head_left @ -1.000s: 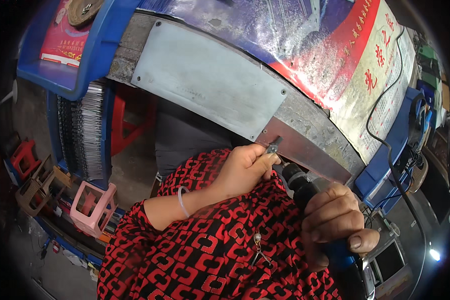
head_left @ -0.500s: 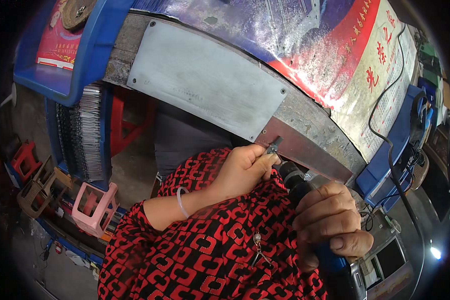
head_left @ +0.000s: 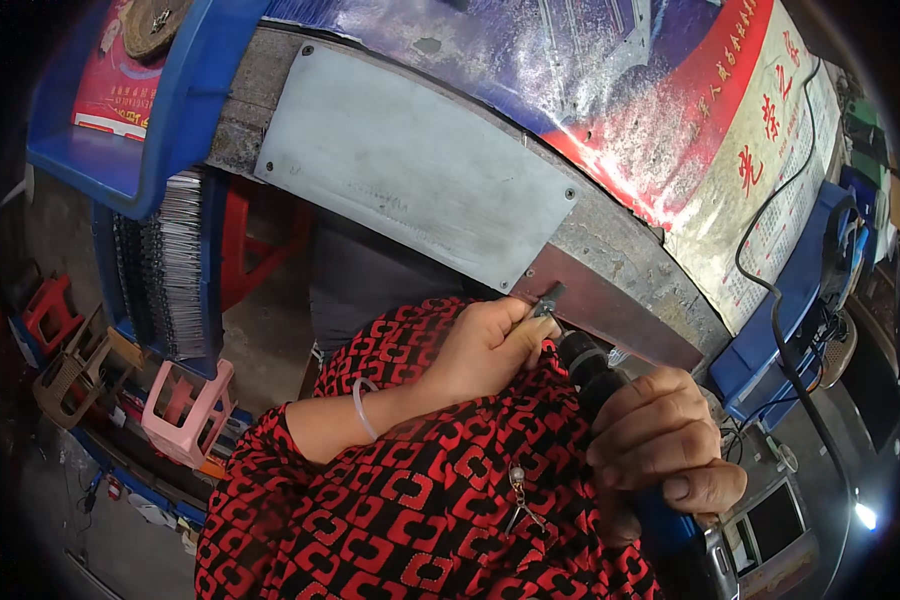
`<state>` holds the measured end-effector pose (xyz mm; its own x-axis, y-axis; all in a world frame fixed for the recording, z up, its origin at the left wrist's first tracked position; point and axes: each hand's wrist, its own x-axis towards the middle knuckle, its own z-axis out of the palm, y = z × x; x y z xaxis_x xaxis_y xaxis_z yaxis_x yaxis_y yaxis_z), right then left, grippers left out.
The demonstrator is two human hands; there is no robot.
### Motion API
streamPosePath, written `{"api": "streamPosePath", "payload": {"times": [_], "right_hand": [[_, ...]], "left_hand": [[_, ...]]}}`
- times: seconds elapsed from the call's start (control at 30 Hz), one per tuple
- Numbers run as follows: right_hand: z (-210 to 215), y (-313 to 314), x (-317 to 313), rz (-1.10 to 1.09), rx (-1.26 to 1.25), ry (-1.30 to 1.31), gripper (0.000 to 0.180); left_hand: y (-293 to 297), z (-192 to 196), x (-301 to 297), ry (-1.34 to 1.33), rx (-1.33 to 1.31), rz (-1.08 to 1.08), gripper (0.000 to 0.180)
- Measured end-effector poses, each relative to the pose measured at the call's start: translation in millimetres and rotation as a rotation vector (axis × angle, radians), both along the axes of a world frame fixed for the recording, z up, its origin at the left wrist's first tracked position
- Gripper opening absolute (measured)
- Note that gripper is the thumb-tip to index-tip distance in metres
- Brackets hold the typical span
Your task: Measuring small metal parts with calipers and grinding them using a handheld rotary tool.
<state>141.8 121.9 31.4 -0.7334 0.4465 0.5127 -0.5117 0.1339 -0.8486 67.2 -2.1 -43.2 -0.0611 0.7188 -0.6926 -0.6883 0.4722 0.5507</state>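
Metal plate (head_left: 410, 170) fills the table edge above; my left hand (head_left: 485, 345) pinches a small metal piece (head_left: 548, 298) against it, my right hand (head_left: 660, 450) gripping the rotary tool (head_left: 595, 375) tight.

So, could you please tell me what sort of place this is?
Probably a small workshop: the right hand grips a rotary power tool at a workbench carrying a metal plate, with racks of small metal parts beside it.

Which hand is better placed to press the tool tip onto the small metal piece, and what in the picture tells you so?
The right hand, probably. It already grips the power tool, whose tip points at the metal piece. The left hand is busy pinching that piece against the bench edge, so it serves better as the steadying hand.
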Motion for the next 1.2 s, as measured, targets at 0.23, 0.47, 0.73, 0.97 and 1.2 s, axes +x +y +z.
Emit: {"api": "streamPosePath", "payload": {"times": [0.23, 0.47, 0.73, 0.97, 1.2], "right_hand": [[-1, -5, 3, -0.090, 0.026, 0.020, 0.042], [5, -5, 0, -0.058, 0.130, -0.024, 0.051], [3, -2, -1, 0.013, 0.022, -0.009, 0.043], [3, -2, -8, 0.041, 0.038, -0.025, 0.040], [4, -7, -4, -0.013, 0.044, -0.025, 0.042]], "left_hand": [[1, 2, -4, -0.025, -0.002, 0.016, 0.022], [-3, -5, 1, -0.012, 0.046, 0.054, 0.022], [1, 4, -8, -0.073, -0.007, -0.006, 0.021], [-1, 0, -4, -0.091, 0.017, 0.049, 0.022], [-1, 2, -7, -0.073, 0.013, 0.021, 0.022]]}}
